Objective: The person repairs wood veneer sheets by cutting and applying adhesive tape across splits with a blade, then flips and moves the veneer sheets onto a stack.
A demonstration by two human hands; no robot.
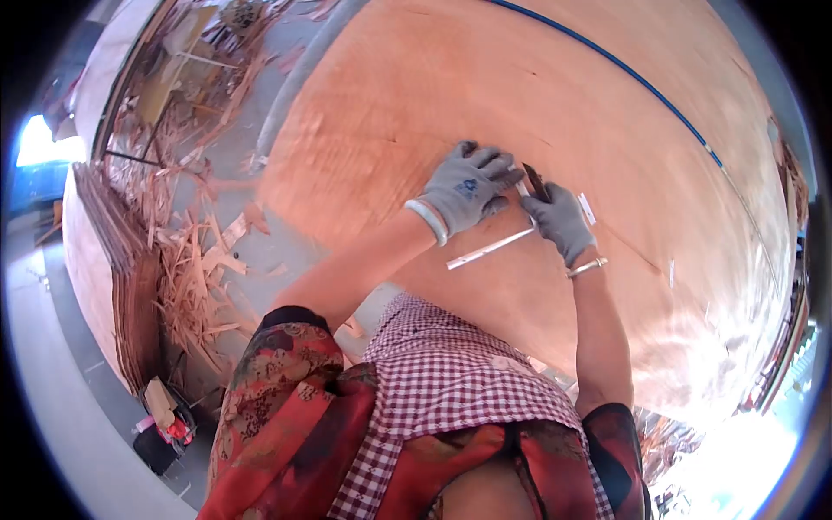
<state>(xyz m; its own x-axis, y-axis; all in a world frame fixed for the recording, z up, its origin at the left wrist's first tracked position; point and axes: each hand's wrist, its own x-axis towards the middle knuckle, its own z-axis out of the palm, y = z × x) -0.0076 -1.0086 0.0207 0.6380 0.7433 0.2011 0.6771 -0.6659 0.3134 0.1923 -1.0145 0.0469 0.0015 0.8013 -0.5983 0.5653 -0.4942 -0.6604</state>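
Nearest the wearer, the checkered apron came up close to the near edge of the wood sheet. Just in from that edge lay a long white strip, its far end close to the right hand. That gloved hand had its fingers curled around a dark tool, low over the sheet. Beside it the left hand rested palm down on the sheet, fingers extended; whether their tips pinched anything, I couldn't tell.

The step in hand seemed to be close work with the tool on the sheet's surface. The next move called for a steady left palm and fingertips clear of the tool.

A shorter white strip lay right of the right hand. Left of the sheet were wood scraps and a stack of sheets. A blue line crossed the sheet's far part, apart from the hands; nothing seemed to block them.
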